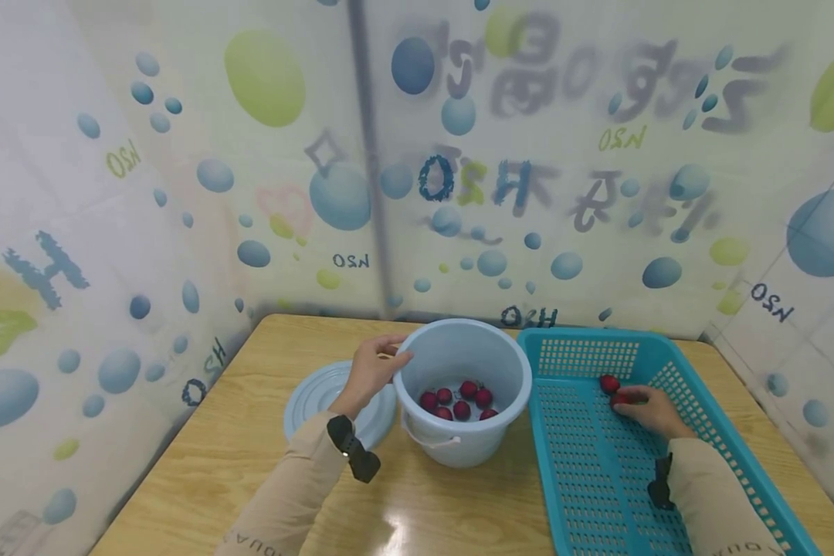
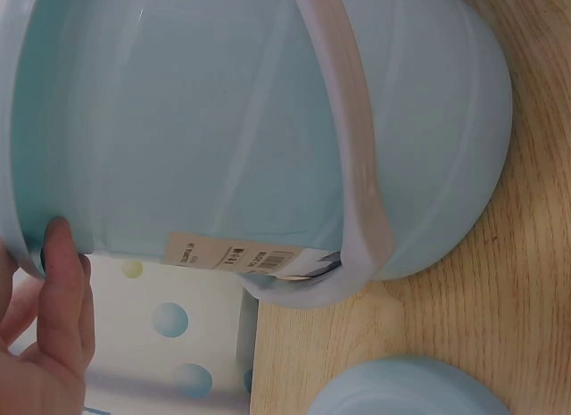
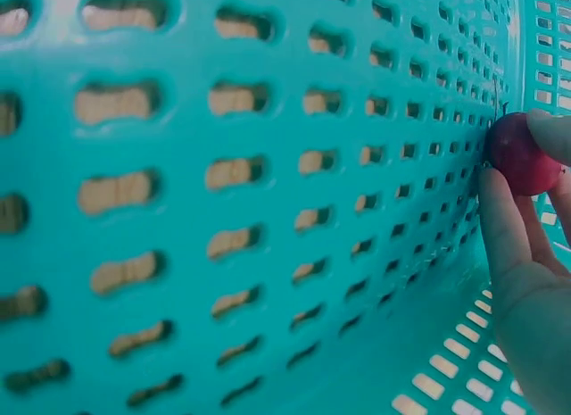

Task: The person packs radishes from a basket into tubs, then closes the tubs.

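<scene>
My left hand (image 1: pixel 371 373) grips the rim of a pale blue bucket (image 1: pixel 459 444) at its left side. In the left wrist view, fingertips (image 2: pixel 61 263) sit under that rim, near a paper label (image 2: pixel 227 254). Several small, round, dark red radishes (image 1: pixel 462 410) lie at the bottom of the bucket. Inside a turquoise basket (image 1: pixel 573 463), my right hand (image 1: pixel 656 413) pinches one radish (image 3: pixel 520 156) between thumb and fingers, close to the perforated floor. Another radish (image 1: pixel 608 383) lies just beyond it in the basket.
A round pale blue lid (image 1: pixel 306 401) lies on the wooden table (image 1: pixel 250 455), left of the bucket and partly behind my left forearm. The bucket's handle (image 1: pixel 431 442) hangs down its front. A patterned curtain (image 1: pixel 306 154) stands behind the table's back edge.
</scene>
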`<state>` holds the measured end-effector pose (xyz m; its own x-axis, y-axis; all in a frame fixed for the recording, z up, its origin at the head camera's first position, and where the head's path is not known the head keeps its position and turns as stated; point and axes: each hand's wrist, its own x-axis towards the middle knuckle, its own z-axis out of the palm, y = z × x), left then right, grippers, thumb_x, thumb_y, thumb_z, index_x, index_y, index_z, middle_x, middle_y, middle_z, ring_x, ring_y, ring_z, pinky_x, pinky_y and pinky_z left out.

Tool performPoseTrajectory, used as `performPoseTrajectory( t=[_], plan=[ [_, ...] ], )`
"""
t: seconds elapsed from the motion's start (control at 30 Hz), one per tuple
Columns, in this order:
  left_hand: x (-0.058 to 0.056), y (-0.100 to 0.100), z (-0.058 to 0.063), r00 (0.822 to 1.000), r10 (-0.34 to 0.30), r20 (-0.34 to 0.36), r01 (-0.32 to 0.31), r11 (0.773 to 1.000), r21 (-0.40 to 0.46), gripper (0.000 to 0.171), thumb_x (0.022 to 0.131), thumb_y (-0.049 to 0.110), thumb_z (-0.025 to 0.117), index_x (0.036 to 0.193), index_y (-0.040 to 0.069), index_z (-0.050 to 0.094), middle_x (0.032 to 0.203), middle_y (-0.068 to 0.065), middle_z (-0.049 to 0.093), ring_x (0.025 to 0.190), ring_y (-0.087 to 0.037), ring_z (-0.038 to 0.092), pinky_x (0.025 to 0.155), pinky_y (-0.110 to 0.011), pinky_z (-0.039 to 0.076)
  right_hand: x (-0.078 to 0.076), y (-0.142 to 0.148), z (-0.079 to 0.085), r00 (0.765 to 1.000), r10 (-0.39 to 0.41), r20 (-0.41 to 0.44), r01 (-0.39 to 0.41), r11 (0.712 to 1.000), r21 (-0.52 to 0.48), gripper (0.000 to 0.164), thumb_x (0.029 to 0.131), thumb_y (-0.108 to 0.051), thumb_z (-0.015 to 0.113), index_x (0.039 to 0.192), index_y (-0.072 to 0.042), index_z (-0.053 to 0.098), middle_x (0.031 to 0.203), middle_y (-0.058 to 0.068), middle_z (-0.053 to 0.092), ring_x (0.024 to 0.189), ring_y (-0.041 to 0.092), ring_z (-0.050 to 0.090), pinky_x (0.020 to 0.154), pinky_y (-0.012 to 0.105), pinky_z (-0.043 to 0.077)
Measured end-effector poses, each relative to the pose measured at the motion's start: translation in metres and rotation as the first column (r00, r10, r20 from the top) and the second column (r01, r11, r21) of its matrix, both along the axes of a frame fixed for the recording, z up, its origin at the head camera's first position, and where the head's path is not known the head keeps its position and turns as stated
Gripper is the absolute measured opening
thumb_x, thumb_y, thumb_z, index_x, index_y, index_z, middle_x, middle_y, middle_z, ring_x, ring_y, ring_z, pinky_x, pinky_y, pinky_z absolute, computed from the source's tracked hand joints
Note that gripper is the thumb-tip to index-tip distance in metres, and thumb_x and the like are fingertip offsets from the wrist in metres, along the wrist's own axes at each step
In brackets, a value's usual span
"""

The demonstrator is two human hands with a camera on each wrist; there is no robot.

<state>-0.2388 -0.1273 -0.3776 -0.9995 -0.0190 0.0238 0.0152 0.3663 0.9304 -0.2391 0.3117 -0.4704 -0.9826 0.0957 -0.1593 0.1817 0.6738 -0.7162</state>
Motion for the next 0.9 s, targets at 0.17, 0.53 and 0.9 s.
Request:
performPoseTrajectory(
  t=[0.17,0.53,0.9],
  plan=[
    [0.001,0.0,0.0,1.0,-0.004,-0.015,0.004,1.0,0.003,0.033,0.08,0.014,0.065,0.112,0.009,0.061,0.092,-0.012,0.056,0.076,-0.018,0.058,0.057,-0.029,0.053,0.0,-0.002,-0.001,1.0,-0.019,0.012,0.019,1.0,0.004,0.045,0.082,-0.013,0.06,0.117,0.012,0.045,0.114,0.034,0.042,0.105,0.046,0.039,0.086,0.055,0.036],
    [0.0,-0.001,-0.002,1.0,-0.006,-0.02,0.006,1.0,0.011,0.033,0.08,0.014,0.065,0.112,0.009,0.061,0.092,-0.012,0.056,0.075,-0.018,0.057,0.057,-0.029,0.053,0.002,-0.001,0.003,1.0,-0.007,-0.02,0.007,1.0,0.013,0.046,0.082,-0.016,0.059,0.115,0.013,0.045,0.112,0.035,0.042,0.103,0.046,0.04,0.083,0.054,0.038],
    [-0.001,-0.001,-0.003,1.0,-0.001,-0.012,0.001,1.0,-0.007,0.034,0.079,0.015,0.066,0.113,0.01,0.061,0.094,-0.012,0.056,0.078,-0.02,0.057,0.057,-0.028,0.053,0.006,0.003,0.022,0.992,0.074,-0.104,-0.073,0.997,0.014,0.05,0.087,-0.023,0.054,0.116,0.015,0.042,0.117,0.036,0.039,0.107,0.048,0.037,0.083,0.055,0.039]
  ],
)
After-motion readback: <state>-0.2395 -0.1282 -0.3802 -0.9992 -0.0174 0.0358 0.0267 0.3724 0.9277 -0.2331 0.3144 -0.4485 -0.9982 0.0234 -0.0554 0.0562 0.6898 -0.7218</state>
